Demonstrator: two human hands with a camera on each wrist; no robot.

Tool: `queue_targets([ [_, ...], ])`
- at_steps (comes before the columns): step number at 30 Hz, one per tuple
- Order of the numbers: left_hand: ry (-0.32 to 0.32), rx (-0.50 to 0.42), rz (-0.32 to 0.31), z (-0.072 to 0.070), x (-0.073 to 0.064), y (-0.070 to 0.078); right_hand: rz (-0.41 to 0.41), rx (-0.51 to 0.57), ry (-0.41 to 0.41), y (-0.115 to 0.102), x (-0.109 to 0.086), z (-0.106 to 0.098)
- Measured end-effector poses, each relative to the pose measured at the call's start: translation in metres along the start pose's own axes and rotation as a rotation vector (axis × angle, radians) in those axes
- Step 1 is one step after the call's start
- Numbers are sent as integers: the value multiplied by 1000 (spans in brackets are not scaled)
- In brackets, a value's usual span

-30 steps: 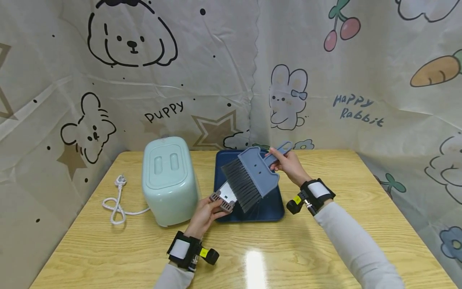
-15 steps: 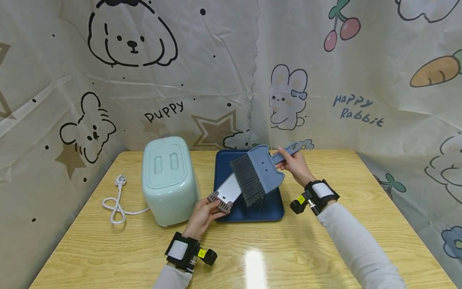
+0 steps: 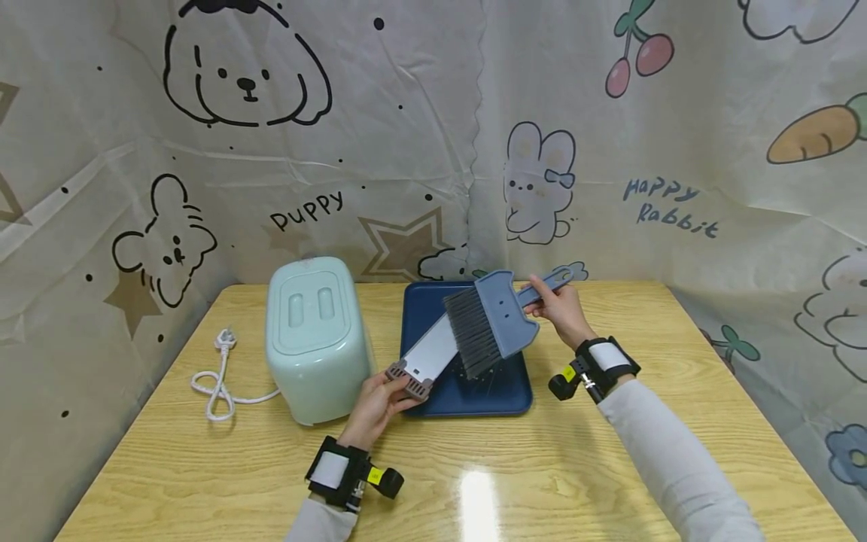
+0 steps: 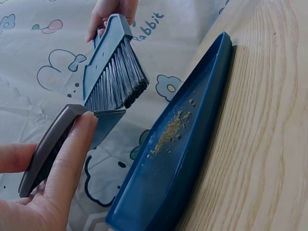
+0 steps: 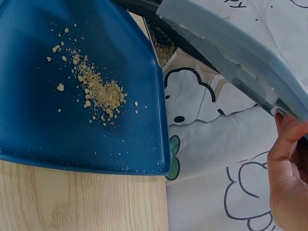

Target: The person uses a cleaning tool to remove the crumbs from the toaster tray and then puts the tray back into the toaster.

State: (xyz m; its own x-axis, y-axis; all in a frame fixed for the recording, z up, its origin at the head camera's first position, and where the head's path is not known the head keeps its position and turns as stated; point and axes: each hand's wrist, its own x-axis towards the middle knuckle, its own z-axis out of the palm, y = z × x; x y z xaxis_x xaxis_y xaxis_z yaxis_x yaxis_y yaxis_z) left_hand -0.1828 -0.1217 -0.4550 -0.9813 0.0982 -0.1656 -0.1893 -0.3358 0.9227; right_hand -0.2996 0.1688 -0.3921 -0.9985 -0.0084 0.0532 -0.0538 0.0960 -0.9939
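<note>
In the head view my left hand grips the brown slotted end of a flat metal crumb tray, tilted above a dark blue tray. My right hand holds the handle of a blue-grey hand brush. Its dark bristles lie across the crumb tray's far part and hide it. Tan crumbs are heaped and scattered in the blue tray in the right wrist view. More crumbs show beneath the bristles there, on the crumb tray.
A mint-green toaster stands left of the blue tray, close to my left hand. Its white cord and plug lie looped on the wooden table. A printed curtain hangs behind the table.
My right hand has drawn the brush to the right, so more of the crumb tray shows. The left hand has shifted slightly left with the crumb tray.
</note>
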Motion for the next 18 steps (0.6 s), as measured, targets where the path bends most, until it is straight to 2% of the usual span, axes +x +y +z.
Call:
queue_targets([
  [4,-3,6,-4,0,-2,3,13,8,-8,-22,-16,4],
  [18,22,11,-8,-1,-2,3,-18,-21,34,-13,-9,1],
])
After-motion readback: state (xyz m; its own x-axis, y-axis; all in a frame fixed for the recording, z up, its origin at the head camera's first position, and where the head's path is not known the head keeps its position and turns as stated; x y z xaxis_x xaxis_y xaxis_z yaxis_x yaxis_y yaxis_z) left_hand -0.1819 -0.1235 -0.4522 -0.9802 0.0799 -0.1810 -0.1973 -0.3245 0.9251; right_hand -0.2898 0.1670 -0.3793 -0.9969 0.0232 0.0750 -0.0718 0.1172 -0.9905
